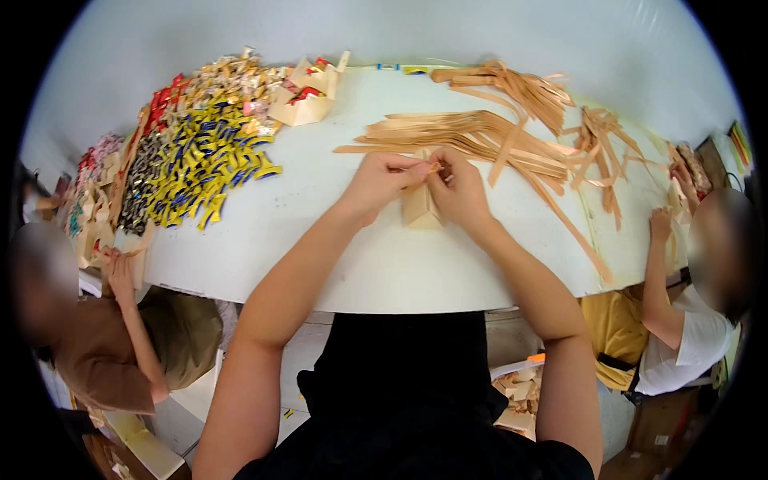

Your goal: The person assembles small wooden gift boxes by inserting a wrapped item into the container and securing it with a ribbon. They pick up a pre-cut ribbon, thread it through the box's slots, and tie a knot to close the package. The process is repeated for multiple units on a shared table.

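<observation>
A small cream paper box (422, 210) stands on the white table in front of me, its top partly covered by my fingers. My left hand (382, 182) comes in from the left, with thumb and forefinger pinched on a bit of tan ribbon (434, 167) above the box. My right hand (460, 190) pinches at the same ribbon from the other side, fingers curled. The hands nearly meet there, and most of the ribbon between them is hidden.
Beyond my hands lie tan ribbon strips (472, 132). Yellow-and-blue wrapped sweets (204, 156) are heaped at left, near an open cream box (302, 110) with red packets. Co-workers sit at left (104, 344) and right (680, 328). A container of cream boxes (520, 392) sits below the table edge.
</observation>
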The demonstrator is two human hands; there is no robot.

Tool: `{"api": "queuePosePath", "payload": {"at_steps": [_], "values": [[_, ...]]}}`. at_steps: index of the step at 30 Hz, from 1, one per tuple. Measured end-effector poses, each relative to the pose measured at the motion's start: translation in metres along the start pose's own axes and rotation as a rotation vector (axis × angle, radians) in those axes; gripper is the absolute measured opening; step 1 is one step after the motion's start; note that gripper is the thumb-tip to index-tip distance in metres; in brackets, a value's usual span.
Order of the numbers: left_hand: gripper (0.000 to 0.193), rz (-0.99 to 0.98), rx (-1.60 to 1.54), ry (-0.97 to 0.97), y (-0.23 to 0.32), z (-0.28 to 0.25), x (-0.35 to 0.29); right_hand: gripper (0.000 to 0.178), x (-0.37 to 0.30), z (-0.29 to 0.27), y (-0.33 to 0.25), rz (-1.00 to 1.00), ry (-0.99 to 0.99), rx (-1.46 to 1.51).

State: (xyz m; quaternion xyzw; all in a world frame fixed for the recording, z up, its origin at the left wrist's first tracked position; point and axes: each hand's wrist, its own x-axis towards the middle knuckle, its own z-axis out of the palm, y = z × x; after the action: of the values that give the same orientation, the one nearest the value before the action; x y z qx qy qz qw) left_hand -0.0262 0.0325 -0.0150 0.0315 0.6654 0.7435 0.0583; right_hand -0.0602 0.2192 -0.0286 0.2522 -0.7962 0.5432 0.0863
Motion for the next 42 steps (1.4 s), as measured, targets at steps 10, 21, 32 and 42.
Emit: {"api": "queuePosePath", "payload": {"at_steps": [10,21,32,42], "values": [[0.022,0.028,-0.130,0.012,-0.013,-0.015,0.007,0.014,0.013,-0.016,-0.008,0.063,-0.114,0.226],[0.019,0.223,-0.100,0.464,-0.006,-0.031,0.026,0.009,0.015,-0.049,-0.009,-0.140,-0.066,0.358],[0.053,-0.054,0.097,1.044,0.020,-0.236,0.087,0.035,-0.137,-0.303,-0.161,-0.069,-1.123,0.217],[0.051,0.023,0.695,1.174,-0.001,-0.322,0.109,0.032,-0.146,-0.269,-0.165,-0.015,-1.444,0.060]]}}
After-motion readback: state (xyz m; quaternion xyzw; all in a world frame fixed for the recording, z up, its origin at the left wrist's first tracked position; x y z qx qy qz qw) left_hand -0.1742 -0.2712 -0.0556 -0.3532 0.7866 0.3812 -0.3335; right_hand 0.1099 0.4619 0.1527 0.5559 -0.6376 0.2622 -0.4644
